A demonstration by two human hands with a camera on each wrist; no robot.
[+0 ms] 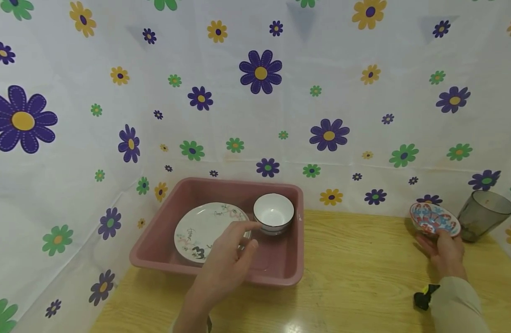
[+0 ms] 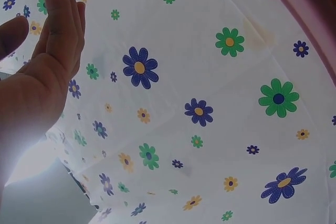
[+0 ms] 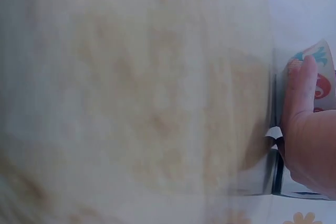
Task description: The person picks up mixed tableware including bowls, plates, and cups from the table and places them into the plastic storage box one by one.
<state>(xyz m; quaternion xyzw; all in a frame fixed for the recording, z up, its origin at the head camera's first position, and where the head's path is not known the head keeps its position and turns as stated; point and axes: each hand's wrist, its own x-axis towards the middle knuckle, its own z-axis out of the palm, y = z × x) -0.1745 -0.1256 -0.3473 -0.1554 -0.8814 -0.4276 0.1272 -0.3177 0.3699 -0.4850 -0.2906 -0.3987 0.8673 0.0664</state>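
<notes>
Head view: I see left hand (image 1: pixel 226 263) relaxed over the plate (image 1: pixel 205 229) in the tub (image 1: pixel 284 273); right hand (image 1: pixel 444 252) grips the patterned bowl (image 1: pixel 434 218).

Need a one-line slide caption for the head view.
Left hand hovers over the pink tub holding plate and white bowl; right hand grips patterned bowl.

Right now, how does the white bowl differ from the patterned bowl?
The white bowl is plain with a dark rim line; the patterned bowl is red and blue. The white bowl sits upright in the pink tub; the patterned bowl is tilted, held by the right hand. Both are small round bowls.
</notes>
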